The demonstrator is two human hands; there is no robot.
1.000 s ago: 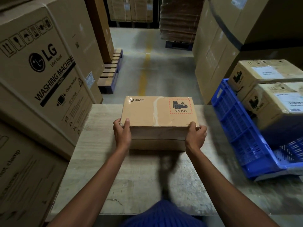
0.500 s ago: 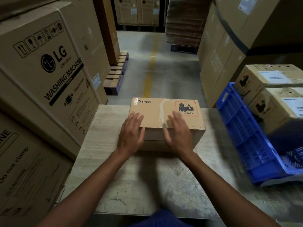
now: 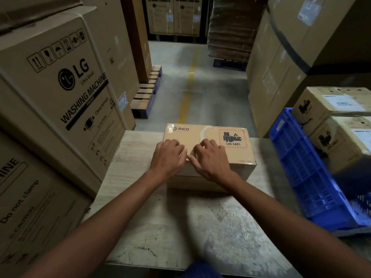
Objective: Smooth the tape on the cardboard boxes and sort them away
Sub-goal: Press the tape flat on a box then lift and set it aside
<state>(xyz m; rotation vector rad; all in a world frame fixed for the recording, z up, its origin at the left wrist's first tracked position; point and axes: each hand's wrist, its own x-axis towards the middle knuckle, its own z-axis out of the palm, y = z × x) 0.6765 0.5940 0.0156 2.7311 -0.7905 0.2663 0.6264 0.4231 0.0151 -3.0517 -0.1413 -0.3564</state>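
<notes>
**Smoothing in hand, sorting to come**

The box [image 3: 186, 136] sits on the table [image 3: 180, 227] at my 12 o'clock, against the far edge, flat, with its label side up. Both hands are laid palm-down on its top, side by side. The left hand [image 3: 168, 157] presses near the 9 o'clock half. The right hand [image 3: 210, 161] covers the middle, its thumb reaching towards the left hand. On both, the fingers are loosely bent with the tips bearing down on the cardboard; neither hand has hold of anything. A pale strip of tape [image 3: 203, 131] shows at 12 o'clock of the right hand and runs under it, so I judge this to be the pressing-down step.

Next, I reckon, the hands should slide apart to the 9 and 3 o'clock ends and take the box by its sides. The blue crate [image 3: 301, 167] at 3 o'clock, tipped towards me, already has two boxes [image 3: 331, 105] in it and looks the likely place. The lift would need to clear the crate's near wall. The big cartons [image 3: 60, 87] at 9 o'clock crowd that side.
</notes>
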